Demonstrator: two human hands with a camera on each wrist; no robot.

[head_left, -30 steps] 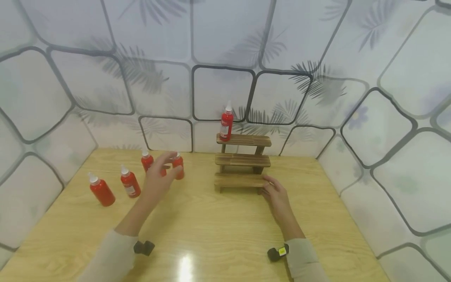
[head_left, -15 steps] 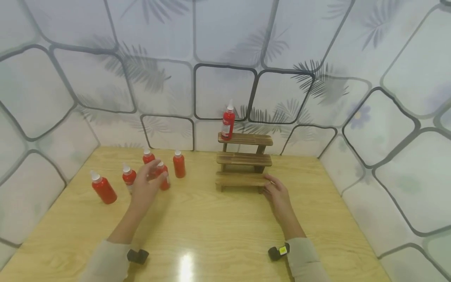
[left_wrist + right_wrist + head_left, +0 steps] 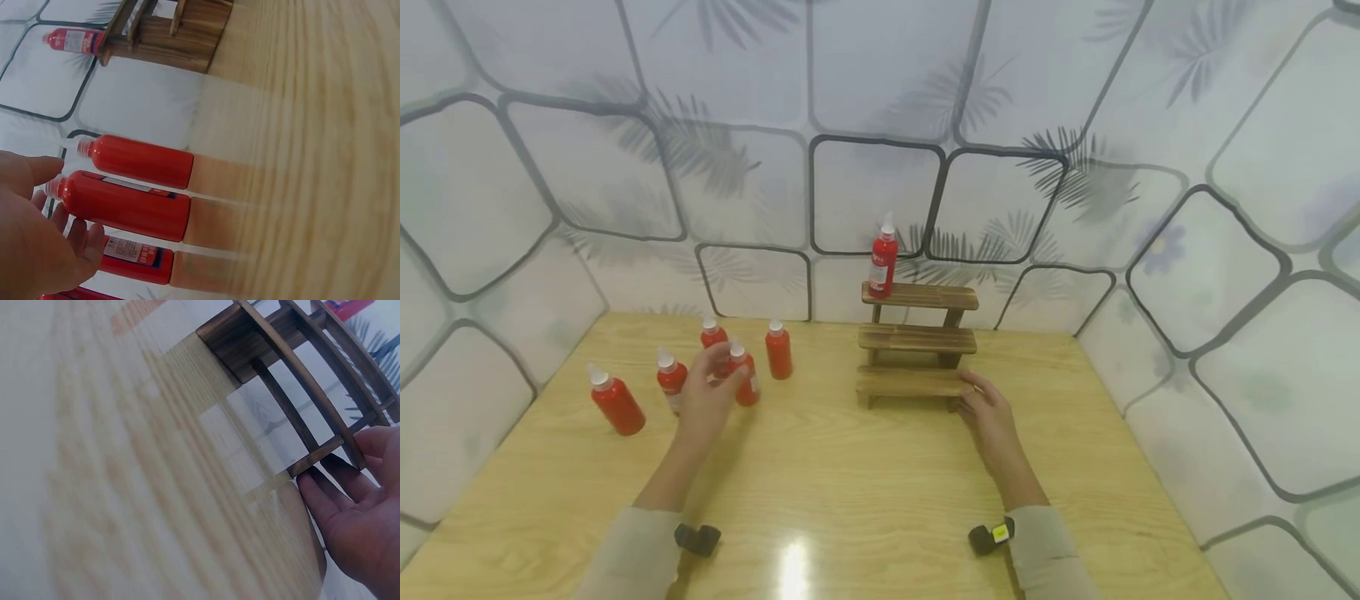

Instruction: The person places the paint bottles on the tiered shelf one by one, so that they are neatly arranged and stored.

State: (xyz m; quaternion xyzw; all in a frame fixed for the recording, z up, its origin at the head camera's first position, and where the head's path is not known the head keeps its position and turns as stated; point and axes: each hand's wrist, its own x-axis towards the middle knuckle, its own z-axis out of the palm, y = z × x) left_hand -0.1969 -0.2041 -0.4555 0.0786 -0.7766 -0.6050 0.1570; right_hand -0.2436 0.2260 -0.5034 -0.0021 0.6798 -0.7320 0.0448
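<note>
My left hand [image 3: 703,396] is spread around the upper part of a red squeeze bottle [image 3: 745,379] with a white nozzle cap. In the left wrist view, the thumb lies on one side of this bottle's cap [image 3: 55,187] and the fingers on the other, with a gap showing at the thumb. Just right of it stands another red bottle [image 3: 779,353]. My right hand [image 3: 992,417] holds the right end of the lowest step of a three-step wooden stand [image 3: 913,383], thumb on top and fingers beneath. A red bottle [image 3: 882,265] stands at the left end of the top step.
More red bottles stand to the left: one partly behind my left hand, a red bottle [image 3: 670,375] beside the wrist, and a red bottle [image 3: 619,407] farthest left. Patterned walls [image 3: 880,192] enclose the light wooden table [image 3: 850,483] at back and sides.
My left hand has moved left and nearer, from the rightmost table bottle to the bottle beside it. My right hand stays on the stand's lowest step.
</note>
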